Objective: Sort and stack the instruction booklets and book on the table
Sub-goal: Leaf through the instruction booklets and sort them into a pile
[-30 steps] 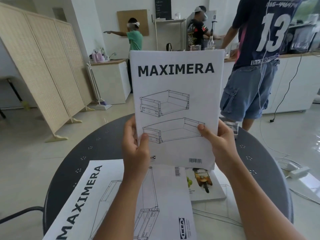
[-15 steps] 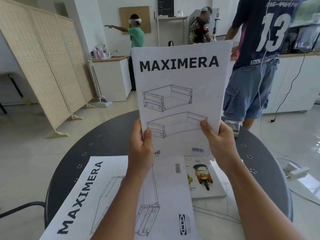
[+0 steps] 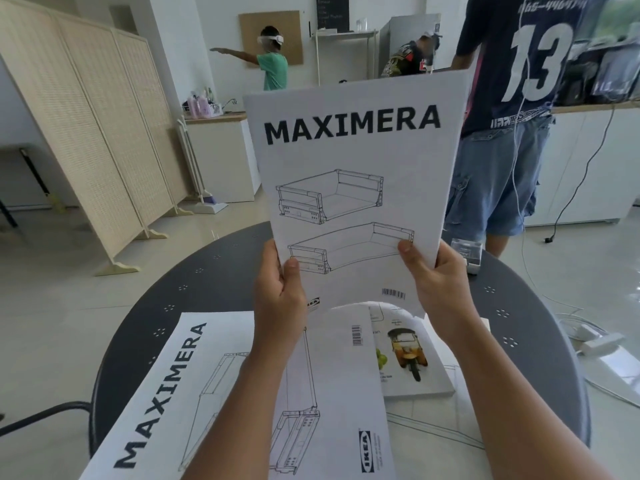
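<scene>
I hold a white MAXIMERA instruction booklet (image 3: pixel 356 188) upright above the round dark table (image 3: pixel 207 271). My left hand (image 3: pixel 278 289) grips its lower left edge and my right hand (image 3: pixel 438 282) grips its lower right edge. A second MAXIMERA booklet (image 3: pixel 194 382) lies flat on the table near me, turned sideways, partly under my left forearm. A book (image 3: pixel 412 358) with a yellow tuk-tuk on its cover lies to its right, its left part tucked under that booklet. Another white sheet (image 3: pixel 446 427) with line drawings lies beneath the book.
A person in a dark number 13 shirt (image 3: pixel 519 64) stands just beyond the table's far right edge. A small clear box (image 3: pixel 467 254) sits at that edge. A slatted folding screen (image 3: pixel 86 133) stands left; a white power strip and cables (image 3: pixel 602 341) lie on the floor right.
I have lifted the held booklet higher and a little to the right, uncovering more of the book's cover below it. The papers on the table have not moved.
</scene>
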Tool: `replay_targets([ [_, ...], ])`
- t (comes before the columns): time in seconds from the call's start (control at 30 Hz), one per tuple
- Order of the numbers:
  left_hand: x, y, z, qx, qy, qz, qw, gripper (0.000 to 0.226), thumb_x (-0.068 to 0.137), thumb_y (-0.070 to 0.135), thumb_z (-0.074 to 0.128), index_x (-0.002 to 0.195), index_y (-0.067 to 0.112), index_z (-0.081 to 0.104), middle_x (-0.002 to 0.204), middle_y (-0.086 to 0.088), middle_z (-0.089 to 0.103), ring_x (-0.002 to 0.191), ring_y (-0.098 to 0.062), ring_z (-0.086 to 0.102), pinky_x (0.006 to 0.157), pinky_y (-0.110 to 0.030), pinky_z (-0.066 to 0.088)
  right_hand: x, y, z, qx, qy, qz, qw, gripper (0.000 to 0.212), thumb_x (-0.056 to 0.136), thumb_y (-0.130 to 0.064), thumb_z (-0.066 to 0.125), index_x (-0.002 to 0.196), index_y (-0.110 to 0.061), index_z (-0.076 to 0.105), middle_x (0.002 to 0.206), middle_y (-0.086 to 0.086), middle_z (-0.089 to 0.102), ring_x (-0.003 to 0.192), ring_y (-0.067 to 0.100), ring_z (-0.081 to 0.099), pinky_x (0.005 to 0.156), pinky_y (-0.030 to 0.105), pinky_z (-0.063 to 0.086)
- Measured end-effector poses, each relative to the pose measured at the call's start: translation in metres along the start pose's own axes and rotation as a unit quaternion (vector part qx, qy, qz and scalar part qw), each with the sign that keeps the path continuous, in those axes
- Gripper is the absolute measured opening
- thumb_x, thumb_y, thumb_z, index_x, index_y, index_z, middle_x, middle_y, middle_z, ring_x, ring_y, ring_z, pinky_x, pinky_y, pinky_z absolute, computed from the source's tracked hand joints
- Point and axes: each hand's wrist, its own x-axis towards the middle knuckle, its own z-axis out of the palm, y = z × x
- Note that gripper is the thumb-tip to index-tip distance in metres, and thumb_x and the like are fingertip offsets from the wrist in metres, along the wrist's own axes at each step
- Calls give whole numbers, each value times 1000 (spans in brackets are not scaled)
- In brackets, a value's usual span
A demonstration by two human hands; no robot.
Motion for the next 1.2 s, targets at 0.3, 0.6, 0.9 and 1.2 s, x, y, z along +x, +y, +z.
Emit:
replay_targets([
  [0.3, -2, -3, 2, 11, -3, -15, 1000, 24, 107, 9, 41, 122, 23, 52, 110, 14, 68, 100, 1, 66, 79, -16, 56, -3, 6, -4, -29, -43, 34, 998, 12, 86, -25, 71, 98, -25, 72, 93, -9, 81, 91, 17, 77, 73, 32, 64],
  [0.6, -13, -11, -3, 105, -54, -27, 993, 22, 102, 18, 54, 124, 20, 55, 117, 8, 69, 106, -6, 66, 85, -17, 56, 1, 5, -10, -62, -12, 49, 997, 18, 92, -12, 71, 97, -30, 70, 93, -9, 79, 87, 15, 77, 69, 31, 64],
  [0.9, -16, -1, -32, 277, -127, -55, 951, 53, 98, 29, 59, 146, 26, 38, 141, 6, 48, 124, -14, 54, 98, -32, 48, -3, 2, -9, -73, -42, 93, 992, 20, 93, -14, 71, 104, -30, 68, 101, -9, 77, 87, 14, 76, 64, 29, 62],
  [1.2, -38, 19, -119, 502, -149, -198, 828, 50, 98, 47, 51, 142, 25, 45, 150, 0, 41, 134, -26, 47, 110, -50, 36, -9, 1, -5, -87, -62, 145, 984, 25, 95, -13, 68, 119, -18, 64, 110, 2, 75, 93, 26, 74, 72, 43, 62],
])
